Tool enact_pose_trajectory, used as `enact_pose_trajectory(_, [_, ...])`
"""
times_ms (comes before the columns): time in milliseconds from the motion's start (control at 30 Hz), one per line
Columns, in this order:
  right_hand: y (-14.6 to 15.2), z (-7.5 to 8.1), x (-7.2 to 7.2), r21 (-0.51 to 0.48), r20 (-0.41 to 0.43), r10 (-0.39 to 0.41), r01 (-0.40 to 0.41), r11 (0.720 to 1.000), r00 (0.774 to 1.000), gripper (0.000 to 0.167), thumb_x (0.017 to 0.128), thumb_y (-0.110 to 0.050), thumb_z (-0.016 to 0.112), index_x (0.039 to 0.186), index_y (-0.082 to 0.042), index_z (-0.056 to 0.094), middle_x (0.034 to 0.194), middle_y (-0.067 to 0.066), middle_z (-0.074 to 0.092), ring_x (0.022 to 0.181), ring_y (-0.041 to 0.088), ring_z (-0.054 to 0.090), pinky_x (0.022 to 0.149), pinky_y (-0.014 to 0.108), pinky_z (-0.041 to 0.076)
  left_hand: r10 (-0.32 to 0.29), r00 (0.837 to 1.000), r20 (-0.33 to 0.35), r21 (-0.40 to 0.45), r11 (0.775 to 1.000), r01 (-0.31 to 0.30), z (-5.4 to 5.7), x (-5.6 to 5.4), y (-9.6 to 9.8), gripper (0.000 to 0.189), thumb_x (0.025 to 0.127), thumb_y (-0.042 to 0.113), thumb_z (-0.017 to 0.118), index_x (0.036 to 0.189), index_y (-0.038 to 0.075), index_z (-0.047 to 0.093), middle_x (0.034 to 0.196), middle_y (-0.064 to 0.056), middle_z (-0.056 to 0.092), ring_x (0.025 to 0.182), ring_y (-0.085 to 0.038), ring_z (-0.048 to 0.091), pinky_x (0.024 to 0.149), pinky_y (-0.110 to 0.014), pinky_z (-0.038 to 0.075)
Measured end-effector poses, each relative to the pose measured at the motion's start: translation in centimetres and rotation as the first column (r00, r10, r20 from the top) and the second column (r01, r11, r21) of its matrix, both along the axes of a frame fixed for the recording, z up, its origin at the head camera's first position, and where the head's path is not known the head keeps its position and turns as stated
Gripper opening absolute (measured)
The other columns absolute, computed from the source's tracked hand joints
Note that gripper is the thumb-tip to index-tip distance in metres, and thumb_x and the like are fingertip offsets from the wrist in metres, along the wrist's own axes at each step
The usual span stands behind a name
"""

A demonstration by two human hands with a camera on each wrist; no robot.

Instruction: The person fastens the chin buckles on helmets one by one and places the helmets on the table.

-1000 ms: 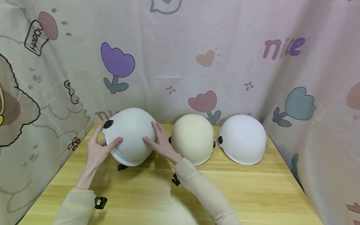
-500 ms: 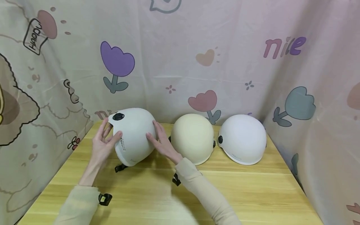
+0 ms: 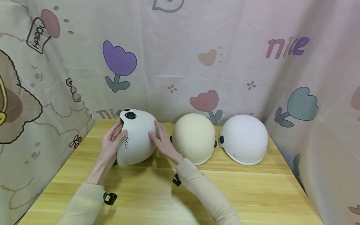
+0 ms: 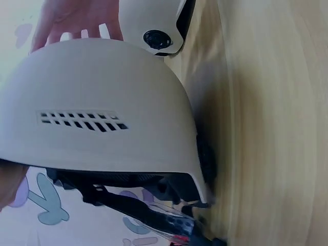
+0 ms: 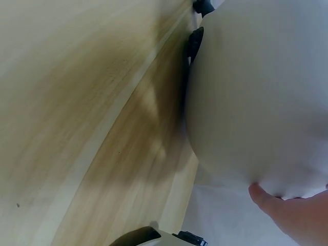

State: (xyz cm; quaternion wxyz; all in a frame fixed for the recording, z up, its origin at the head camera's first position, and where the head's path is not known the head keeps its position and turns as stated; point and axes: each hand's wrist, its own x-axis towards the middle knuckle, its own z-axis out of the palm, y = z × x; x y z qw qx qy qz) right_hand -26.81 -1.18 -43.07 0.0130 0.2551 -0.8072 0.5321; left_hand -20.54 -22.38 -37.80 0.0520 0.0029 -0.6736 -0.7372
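Note:
An off-white helmet sits tilted at the table's left, its black round knob near the top and its vent slots facing left. My left hand grips its left rim, thumb on the shell, the other fingers partly hidden behind the edge. On the right side of the dome my right hand rests with thumb and fingers spread and fairly straight. In the left wrist view, a black chin strap hangs out under the rim. The right wrist view shows the right thumb touching the smooth shell.
Close to the right hand stands a cream helmet, with a white helmet beyond it. All are on a wooden table. A printed curtain hangs behind and along both sides.
The off-white helmet has turned, bringing its knob up and right and its vents to the left. My left hand has moved right with the rim; the right hand stays nearly in place.

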Motion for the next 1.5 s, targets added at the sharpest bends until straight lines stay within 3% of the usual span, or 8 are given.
enact_pose_trajectory(267, [0.4, 0.5, -0.2, 0.006, -0.005, -0.003, 0.003, 1.000, 1.000, 0.084, 0.098, -0.073, 0.035, 0.163, -0.021, 0.018, 0.169, 0.014, 0.015, 0.152, 0.038, 0.028, 0.118, 0.058, 0.036, -0.126, 0.991, -0.051, 0.053, 0.990, 0.129, -0.6, 0.0, -0.7, 0.067, 0.104, 0.015, 0.055, 0.160, 0.008, 0.020, 0.168, -0.014, 0.017, 0.127, 0.011, 0.050, 0.103, -0.008, 0.044])
enact_pose_trajectory(467, [0.4, 0.8, -0.3, 0.016, -0.019, -0.016, 0.017, 1.000, 1.000, 0.080, 0.099, -0.069, 0.038, 0.162, -0.023, 0.021, 0.169, 0.010, 0.015, 0.153, 0.036, 0.026, 0.120, 0.059, 0.033, -0.159, 0.986, -0.052, 0.137, 0.977, 0.164, -0.7, 0.0, -0.8, 0.072, 0.103, 0.014, 0.056, 0.162, 0.014, 0.015, 0.167, -0.014, 0.015, 0.117, 0.014, 0.057, 0.099, -0.009, 0.047])
enact_pose_trajectory(700, [0.1, 1.2, 0.0, 0.012, -0.076, -0.029, 0.030, 0.999, 0.997, 0.076, 0.098, -0.068, 0.041, 0.160, -0.026, 0.027, 0.170, 0.002, 0.016, 0.157, 0.029, 0.020, 0.124, 0.059, 0.026, -0.189, 0.980, -0.060, 0.109, 0.975, 0.195, -0.8, 0.1, -0.4, 0.072, 0.103, 0.013, 0.056, 0.163, 0.020, 0.016, 0.168, -0.020, 0.011, 0.118, 0.015, 0.056, 0.099, -0.009, 0.048])
enact_pose_trajectory(833, [-0.1, 1.6, 0.1, 0.031, -0.118, -0.035, 0.039, 0.999, 0.992, 0.075, 0.100, -0.063, 0.041, 0.160, -0.020, 0.029, 0.170, 0.005, 0.018, 0.158, 0.028, 0.016, 0.126, 0.058, 0.022, -0.187, 0.979, -0.078, 0.091, 0.977, 0.194, -1.1, 0.2, -0.5, 0.069, 0.104, 0.015, 0.056, 0.162, 0.017, 0.018, 0.167, -0.018, 0.016, 0.119, 0.014, 0.056, 0.100, -0.008, 0.046])
enact_pose_trajectory(1033, [0.0, 1.7, 0.1, 0.082, -0.130, -0.050, 0.061, 0.995, 0.990, 0.084, 0.101, -0.066, 0.034, 0.161, -0.010, 0.022, 0.170, 0.010, 0.017, 0.158, 0.029, 0.017, 0.128, 0.051, 0.020, -0.142, 0.980, -0.140, 0.048, 0.987, 0.150, -2.5, 0.3, -1.8, 0.061, 0.104, 0.012, 0.054, 0.158, 0.005, 0.026, 0.152, 0.002, 0.049, 0.114, 0.005, 0.063, 0.101, -0.011, 0.048])
enact_pose_trajectory(1233, [-0.1, 2.1, 0.6, 0.152, -0.079, -0.085, 0.097, 0.984, 0.993, 0.117, 0.082, -0.093, 0.025, 0.162, -0.009, 0.012, 0.171, 0.010, 0.011, 0.158, 0.028, 0.016, 0.128, 0.049, 0.022, -0.077, 0.993, -0.091, -0.152, 0.986, 0.063, -3.8, 0.5, -3.3, 0.058, 0.102, 0.019, 0.060, 0.155, 0.013, 0.037, 0.150, 0.007, 0.051, 0.114, 0.007, 0.058, 0.096, -0.005, 0.045])
enact_pose_trajectory(1367, [-0.3, 2.4, 0.8, 0.182, -0.058, -0.117, 0.126, 0.975, 0.991, 0.126, 0.075, -0.099, 0.026, 0.162, -0.009, 0.014, 0.171, 0.012, 0.013, 0.157, 0.030, 0.018, 0.127, 0.050, 0.024, -0.072, 0.992, -0.104, -0.153, 0.987, 0.056, -4.2, 0.6, -3.6, 0.058, 0.102, 0.016, 0.060, 0.154, 0.006, 0.036, 0.133, 0.023, 0.056, 0.114, 0.006, 0.057, 0.093, -0.006, 0.048])
enact_pose_trajectory(1500, [-0.5, 2.7, 1.1, 0.199, -0.050, -0.133, 0.140, 0.970, 0.990, 0.117, 0.081, -0.090, 0.039, 0.162, -0.009, 0.018, 0.170, 0.013, 0.017, 0.157, 0.030, 0.021, 0.126, 0.050, 0.026, -0.080, 0.990, -0.120, -0.163, 0.985, 0.059, -4.4, 0.6, -3.8, 0.060, 0.101, 0.014, 0.061, 0.154, 0.002, 0.035, 0.136, 0.018, 0.055, 0.117, 0.001, 0.055, 0.092, -0.007, 0.049])
